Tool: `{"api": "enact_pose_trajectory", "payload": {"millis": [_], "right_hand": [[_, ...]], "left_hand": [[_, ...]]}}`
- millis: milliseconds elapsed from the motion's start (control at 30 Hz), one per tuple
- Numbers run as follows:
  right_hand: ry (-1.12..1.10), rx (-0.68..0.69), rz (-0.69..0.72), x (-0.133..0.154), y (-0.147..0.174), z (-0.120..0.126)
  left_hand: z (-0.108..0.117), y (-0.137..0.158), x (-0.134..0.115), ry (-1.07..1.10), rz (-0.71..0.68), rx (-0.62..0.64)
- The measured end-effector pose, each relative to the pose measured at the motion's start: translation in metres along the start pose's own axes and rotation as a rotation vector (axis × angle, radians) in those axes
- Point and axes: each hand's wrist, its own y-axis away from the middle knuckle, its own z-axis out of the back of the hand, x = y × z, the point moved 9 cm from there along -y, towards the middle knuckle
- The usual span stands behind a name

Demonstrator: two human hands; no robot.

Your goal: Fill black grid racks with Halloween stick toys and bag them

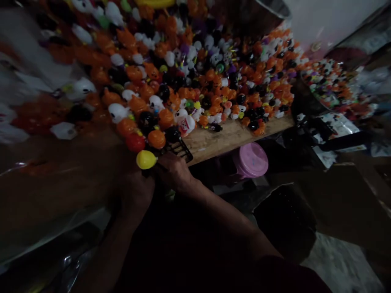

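My right hand is closed at the near edge of a black slotted rack, at the front of a wooden table. Close beside it, my left hand is curled in deep shadow; what its fingers hold is hidden. A yellow rounded toy piece stands right above my hands. Behind it, a red piece, an orange piece and a white piece with a red mark cluster over the rack. Whether these sit in the rack or on the table, I cannot tell.
A big heap of small orange, white and black toys covers the wooden table. A metal basin stands behind. Clear bags of toys lie left. Below the edge are a pink lidded bucket and a cardboard box.
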Motion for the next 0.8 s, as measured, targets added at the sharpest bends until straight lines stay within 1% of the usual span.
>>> {"api": "enact_pose_trajectory", "payload": {"millis": [133, 200, 233, 300, 367, 400, 467, 533, 567, 633, 700, 800], "right_hand": [[-0.009, -0.001, 0.019, -0.001, 0.001, -0.006], [-0.055, -0.044, 0.074, 0.0, 0.008, -0.007], [-0.091, -0.083, 0.11, 0.001, 0.013, -0.004], [-0.163, -0.201, 0.171, -0.001, 0.027, 0.013], [-0.211, -0.338, 0.164, -0.013, 0.043, 0.041], [-0.218, -0.406, 0.128, -0.023, 0.049, 0.058], [-0.2, -0.525, 0.012, -0.051, 0.058, 0.088], [-0.155, -0.592, -0.116, -0.081, 0.057, 0.108], [-0.129, -0.599, -0.163, -0.095, 0.053, 0.113], [-0.076, -0.551, -0.239, -0.117, 0.037, 0.111], [-0.016, -0.463, -0.31, -0.133, 0.022, 0.102], [0.048, -0.338, -0.41, -0.146, 0.009, 0.088]], "left_hand": [[0.012, 0.005, 0.003, -0.126, 0.093, -0.047], [0.019, 0.006, 0.004, -0.155, 0.119, -0.061], [0.022, 0.006, 0.003, -0.154, 0.104, -0.076], [0.027, 0.006, -0.001, -0.134, 0.051, -0.092], [0.027, 0.005, -0.003, -0.108, 0.006, -0.062], [0.026, 0.005, -0.002, -0.103, -0.009, -0.036], [0.023, 0.005, 0.001, -0.111, -0.02, 0.011], [0.02, 0.003, 0.007, -0.14, -0.011, 0.036], [0.019, 0.002, 0.01, -0.155, 0.001, 0.046], [0.017, -0.003, 0.017, -0.178, 0.023, 0.067], [0.018, -0.009, 0.02, -0.189, 0.04, 0.082], [0.021, -0.012, 0.019, -0.205, 0.067, 0.148]]}}
